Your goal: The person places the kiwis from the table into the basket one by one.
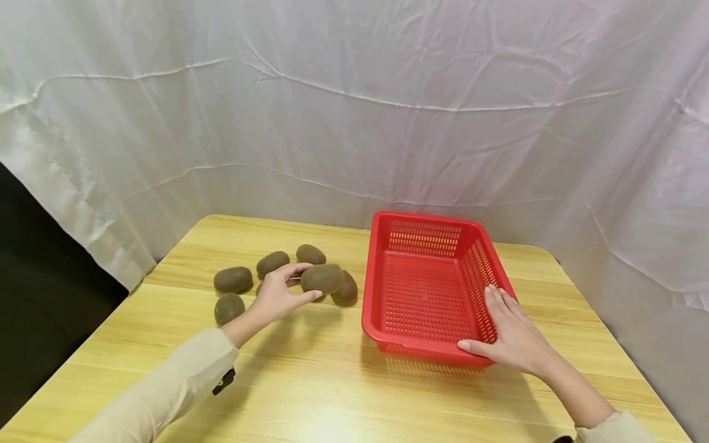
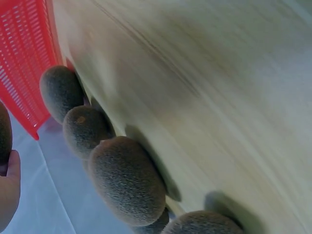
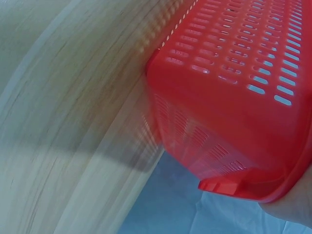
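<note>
My left hand (image 1: 279, 294) holds a brown, fuzzy kiwi (image 1: 322, 279) between thumb and fingers, over the other fruit. At the left edge of the left wrist view, part of that kiwi (image 2: 4, 135) shows above a thumb (image 2: 14, 168). Several more kiwis lie about the hand, among them one at the far left (image 1: 233, 279) and one by the basket (image 1: 346, 289). A red plastic basket (image 1: 373, 277) stands to their right. Across its near right corner rests my right hand (image 1: 517, 338), fingers straight over the side rim and thumb on the front rim.
The basket has slotted walls (image 3: 234, 44), and its perforated floor (image 1: 423, 295) is bare. Everything stands on a light wooden table (image 1: 310, 381) with rounded far corners. A pale cloth (image 1: 343, 123) hangs behind it, and a dark area (image 1: 44, 295) lies beyond the left edge.
</note>
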A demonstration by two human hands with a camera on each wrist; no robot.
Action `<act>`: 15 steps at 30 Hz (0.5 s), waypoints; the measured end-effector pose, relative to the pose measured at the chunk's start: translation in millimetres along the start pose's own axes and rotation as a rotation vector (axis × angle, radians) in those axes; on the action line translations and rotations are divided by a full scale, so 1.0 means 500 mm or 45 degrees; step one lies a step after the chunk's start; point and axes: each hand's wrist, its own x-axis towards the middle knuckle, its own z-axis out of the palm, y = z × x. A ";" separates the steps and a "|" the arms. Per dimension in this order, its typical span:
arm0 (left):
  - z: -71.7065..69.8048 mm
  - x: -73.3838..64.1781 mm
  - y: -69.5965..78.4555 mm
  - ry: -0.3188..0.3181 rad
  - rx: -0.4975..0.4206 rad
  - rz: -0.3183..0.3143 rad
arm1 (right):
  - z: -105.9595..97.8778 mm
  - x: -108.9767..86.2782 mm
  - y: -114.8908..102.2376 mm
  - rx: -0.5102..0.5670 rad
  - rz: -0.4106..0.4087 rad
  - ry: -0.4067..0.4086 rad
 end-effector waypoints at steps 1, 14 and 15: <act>0.000 0.001 0.002 -0.003 -0.007 -0.005 | 0.000 0.000 0.000 0.000 0.001 0.000; 0.008 0.019 0.026 -0.010 -0.074 0.040 | 0.001 0.001 0.000 -0.005 0.005 0.001; 0.008 0.020 0.028 -0.012 -0.072 0.040 | 0.000 0.001 0.000 -0.005 0.005 0.001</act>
